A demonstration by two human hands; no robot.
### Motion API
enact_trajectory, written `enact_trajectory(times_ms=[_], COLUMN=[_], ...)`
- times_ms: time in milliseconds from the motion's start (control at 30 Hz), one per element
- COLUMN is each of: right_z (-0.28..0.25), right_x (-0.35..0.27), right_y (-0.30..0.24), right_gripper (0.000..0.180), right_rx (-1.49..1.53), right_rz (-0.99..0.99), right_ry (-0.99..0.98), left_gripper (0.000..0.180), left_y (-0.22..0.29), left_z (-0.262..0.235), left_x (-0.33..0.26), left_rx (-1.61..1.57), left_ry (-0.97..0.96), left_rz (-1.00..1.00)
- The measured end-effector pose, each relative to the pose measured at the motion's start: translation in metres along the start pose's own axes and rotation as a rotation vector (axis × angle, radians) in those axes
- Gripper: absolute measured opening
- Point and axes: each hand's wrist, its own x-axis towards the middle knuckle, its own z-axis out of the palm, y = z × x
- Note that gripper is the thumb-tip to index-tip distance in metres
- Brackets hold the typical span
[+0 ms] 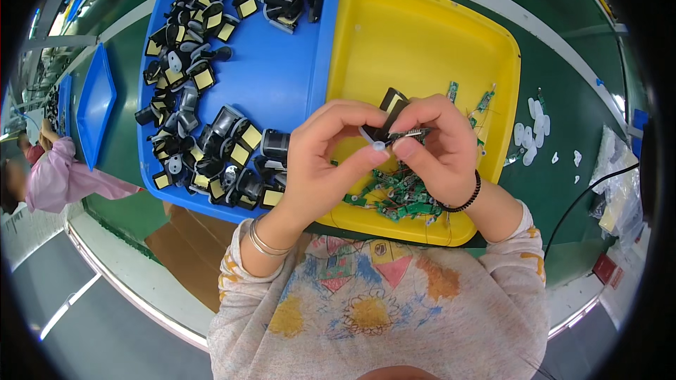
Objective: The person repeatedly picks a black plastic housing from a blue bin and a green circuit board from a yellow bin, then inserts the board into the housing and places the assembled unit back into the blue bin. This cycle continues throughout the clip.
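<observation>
Pinched in my left hand is a black plastic housing with a pale yellow pad and a grey rounded flap at its lower end. My right hand has thumb and forefinger closed on a small circuit board, held up against the housing; how far the two fit together is hidden by my fingers. Both hands are over the yellow tray. Beneath them lies a heap of green circuit boards with thin wires.
A blue tray on the left holds many black housings. White oval pieces and clear plastic bags lie at the right, near a black cable. Another person in a pink sleeve is at far left.
</observation>
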Motion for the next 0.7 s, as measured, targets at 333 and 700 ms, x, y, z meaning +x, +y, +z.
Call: enact_trajectory(times_ms=[333, 700], right_z=[-0.001, -0.0031], right_x=[0.0024, 0.0028], right_y=[-0.0047, -0.0008], right_gripper=[0.011, 0.011], right_rx=[0.339, 0.371], right_rz=[0.458, 0.531], right_ry=[0.034, 0.04], left_gripper=[0.024, 0.022], left_y=[-0.0026, -0.0018], left_z=[-0.0054, -0.0036], left_x=[0.0057, 0.0067], left_rx=[0.361, 0.367], left_ry=[0.071, 0.088], left_rz=[0.227, 0.234])
